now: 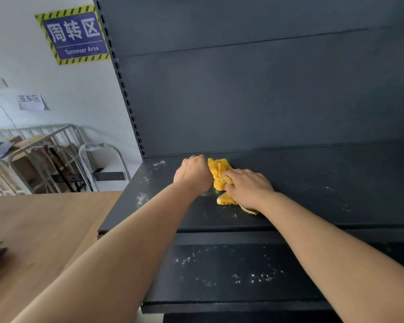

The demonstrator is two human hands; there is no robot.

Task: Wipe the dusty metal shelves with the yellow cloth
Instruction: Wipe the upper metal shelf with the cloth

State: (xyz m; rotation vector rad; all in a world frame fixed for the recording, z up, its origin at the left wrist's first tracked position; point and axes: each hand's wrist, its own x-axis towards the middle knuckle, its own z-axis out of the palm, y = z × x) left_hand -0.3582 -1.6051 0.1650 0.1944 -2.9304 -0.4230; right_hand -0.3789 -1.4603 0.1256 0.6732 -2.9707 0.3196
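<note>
A crumpled yellow cloth [217, 176] lies on the upper dark metal shelf [313, 183], near its back panel. My right hand [247, 186] lies on top of the cloth with its fingers curled into the fabric. My left hand [193, 173] rests on the shelf just left of the cloth, fingers curled under; whether it holds any of the cloth is hidden. White dust [142, 198] speckles the shelf's left part. A lower shelf [219, 297] below carries more white dust [254, 277].
A slotted upright post [124, 89] marks the shelf unit's left edge. A wooden tabletop [40, 229] stands to the left. Metal cage carts [51, 159] stand against the white wall, under a blue "Turnover Area" sign [74, 34].
</note>
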